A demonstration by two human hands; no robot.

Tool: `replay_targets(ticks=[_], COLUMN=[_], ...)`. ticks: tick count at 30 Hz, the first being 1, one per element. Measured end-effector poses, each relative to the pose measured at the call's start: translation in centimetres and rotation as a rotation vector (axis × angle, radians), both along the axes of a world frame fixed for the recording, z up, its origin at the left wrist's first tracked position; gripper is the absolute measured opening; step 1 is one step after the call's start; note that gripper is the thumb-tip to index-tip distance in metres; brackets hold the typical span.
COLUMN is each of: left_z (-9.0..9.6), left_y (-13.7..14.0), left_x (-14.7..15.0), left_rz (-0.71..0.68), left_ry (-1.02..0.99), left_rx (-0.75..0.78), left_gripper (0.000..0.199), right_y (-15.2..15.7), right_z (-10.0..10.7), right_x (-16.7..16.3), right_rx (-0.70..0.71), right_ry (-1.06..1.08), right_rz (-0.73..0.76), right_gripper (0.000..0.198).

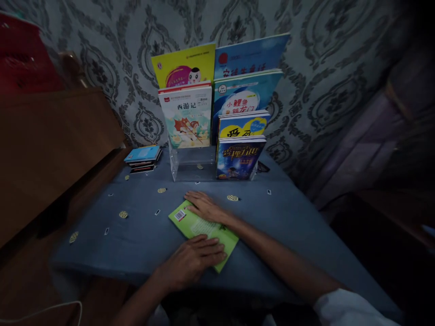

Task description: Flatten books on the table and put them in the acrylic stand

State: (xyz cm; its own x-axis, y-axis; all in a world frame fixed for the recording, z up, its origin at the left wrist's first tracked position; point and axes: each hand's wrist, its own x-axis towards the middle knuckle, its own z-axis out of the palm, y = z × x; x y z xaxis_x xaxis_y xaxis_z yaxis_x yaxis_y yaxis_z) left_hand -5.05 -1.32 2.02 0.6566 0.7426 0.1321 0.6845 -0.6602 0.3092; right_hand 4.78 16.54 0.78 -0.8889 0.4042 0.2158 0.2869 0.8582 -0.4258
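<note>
A light green book lies flat and slanted on the table near its front edge, a barcode at its upper left corner. My right hand rests palm down across the upper edge of the book, fingers stretched to the left. Lower down, my left hand lies on the near part of the cover with its fingers extended to the right. Both hands are open and touch the book without gripping it. They hide part of the cover's print.
Behind the book, a clear acrylic rack holds several upright books, among them a white storybook and a dark blue book. A small stack of books sits at the back left of the blue tablecloth. Patterned wallpaper stands behind.
</note>
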Motion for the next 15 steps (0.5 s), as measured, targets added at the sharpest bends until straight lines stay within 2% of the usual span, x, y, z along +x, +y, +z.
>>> replay_targets(ticks=[4, 7, 10, 15], left_z=[0.0, -0.7, -1.4, -1.0], left_y=[-0.8, -1.0, -0.9, 0.1], left_x=[-2.3, -4.8, -6.7, -7.2], left_rz=[0.023, 0.091, 0.167, 0.193], left_ry=[0.052, 0.083, 0.101, 0.153], left_rx=[-0.029, 0.046, 0.107, 0.087], left_gripper=[0.055, 0.057, 0.066, 0.082], right_y=[1.1, 1.4, 1.9, 2.5], right_z=[-0.9, -1.5, -1.9, -2.4], right_x=[1.2, 3.0, 4.9, 7.2], right_rx=[0.021, 0.044, 0.055, 0.059], right_ry=[0.03, 0.034, 0.008, 0.01], right_rz=[-0.086, -0.175, -0.24, -0.295], right_gripper=[0.049, 0.05, 0.051, 0.051])
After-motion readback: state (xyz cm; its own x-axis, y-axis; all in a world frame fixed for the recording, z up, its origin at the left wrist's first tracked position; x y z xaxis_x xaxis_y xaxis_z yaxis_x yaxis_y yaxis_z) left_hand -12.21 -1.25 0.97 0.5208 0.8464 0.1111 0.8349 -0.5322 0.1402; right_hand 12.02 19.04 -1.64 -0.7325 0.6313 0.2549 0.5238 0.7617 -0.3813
